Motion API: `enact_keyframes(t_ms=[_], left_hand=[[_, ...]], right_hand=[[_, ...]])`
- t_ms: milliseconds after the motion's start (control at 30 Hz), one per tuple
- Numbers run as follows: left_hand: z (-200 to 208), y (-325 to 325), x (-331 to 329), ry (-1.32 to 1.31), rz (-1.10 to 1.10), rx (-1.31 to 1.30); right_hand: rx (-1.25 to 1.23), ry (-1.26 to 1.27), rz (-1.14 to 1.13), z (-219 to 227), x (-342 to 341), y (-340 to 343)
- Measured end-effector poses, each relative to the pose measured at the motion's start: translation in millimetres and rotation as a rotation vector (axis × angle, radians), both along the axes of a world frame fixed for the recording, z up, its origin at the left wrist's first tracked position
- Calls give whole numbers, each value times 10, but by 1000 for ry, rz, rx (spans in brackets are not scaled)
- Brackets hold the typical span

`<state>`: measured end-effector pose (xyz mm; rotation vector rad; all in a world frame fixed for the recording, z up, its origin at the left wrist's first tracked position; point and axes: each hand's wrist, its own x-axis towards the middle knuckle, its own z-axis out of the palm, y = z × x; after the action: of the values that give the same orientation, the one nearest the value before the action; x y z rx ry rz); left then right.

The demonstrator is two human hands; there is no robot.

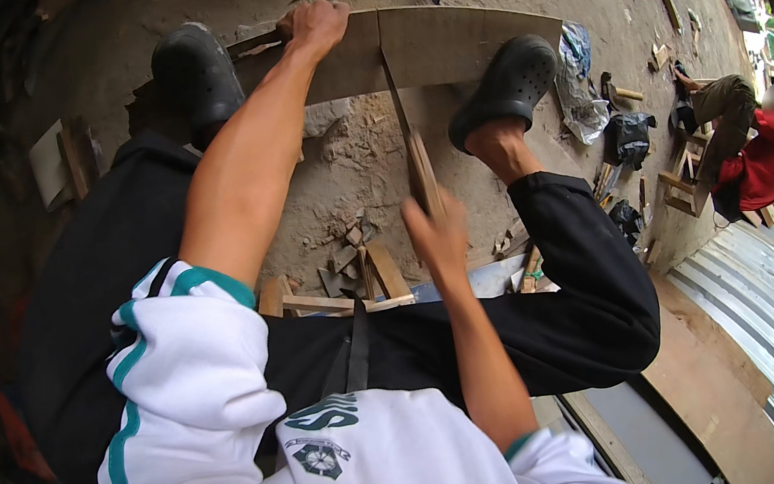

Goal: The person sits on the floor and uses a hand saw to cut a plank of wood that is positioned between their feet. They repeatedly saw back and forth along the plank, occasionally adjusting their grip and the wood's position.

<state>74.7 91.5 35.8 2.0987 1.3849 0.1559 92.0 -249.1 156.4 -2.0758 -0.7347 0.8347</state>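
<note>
In the head view, the left hand (312, 26) presses with closed fingers on the far edge of a plywood board (436, 42), which lies on the dirt floor (353, 156) under two black clogs (504, 87). The right hand (436, 229) is closed around the handsaw handle (422, 176), and its blade stands in the board.

A flat brown board (436, 42) lies on the dusty ground at the far side. A handsaw (409, 137) stands upright, its blade cutting across the board's middle.
</note>
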Motion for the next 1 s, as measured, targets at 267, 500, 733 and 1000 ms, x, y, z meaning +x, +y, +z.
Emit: enact_keyframes(t_ms=[267, 500, 733, 1000], left_hand=[[115, -79, 6, -14, 27, 4], [-2, -15, 84, 47, -57, -35], [90, -47, 6, 35, -5, 7], [63, -9, 2, 30, 13, -56]], right_hand=[[-1, 6, 17, 398, -70, -380], [29, 28, -59, -126, 136, 486], [18, 41, -73, 231, -120, -295], [104, -95, -19, 223, -155, -190]])
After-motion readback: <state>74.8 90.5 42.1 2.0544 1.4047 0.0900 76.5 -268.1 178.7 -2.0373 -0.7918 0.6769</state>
